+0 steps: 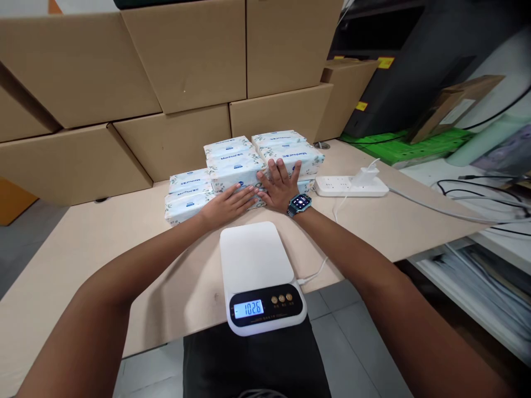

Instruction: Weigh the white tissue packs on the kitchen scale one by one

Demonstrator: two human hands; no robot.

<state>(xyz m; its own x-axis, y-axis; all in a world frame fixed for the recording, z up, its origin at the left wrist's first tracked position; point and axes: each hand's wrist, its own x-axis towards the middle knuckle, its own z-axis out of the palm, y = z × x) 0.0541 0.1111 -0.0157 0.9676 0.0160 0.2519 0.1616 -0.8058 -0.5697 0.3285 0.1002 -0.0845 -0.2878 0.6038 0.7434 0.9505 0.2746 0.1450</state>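
Several packs of tissues (232,160) with a leaf print are stacked on the table, two layers high in the middle and right, lower at the left. My left hand (230,205) lies flat with its fingers stretched against the front of the stack. Beside it, my right hand (280,185) is spread on the front of the right-hand packs (309,160), a smartwatch (299,204) on its wrist. Neither hand is wrapped around a pack. Closer to me, a white digital scale (257,257) bears nothing, and its lit display (248,308) reads about 102.6 behind a small dash.
Cardboard boxes (186,55) form a wall behind the table (166,276). A white power strip (352,186) with a plugged-in charger sits right of the packs. A cable (317,273) runs to the scale, which overlaps the table's front edge. A green crate (385,149) stands at the right.
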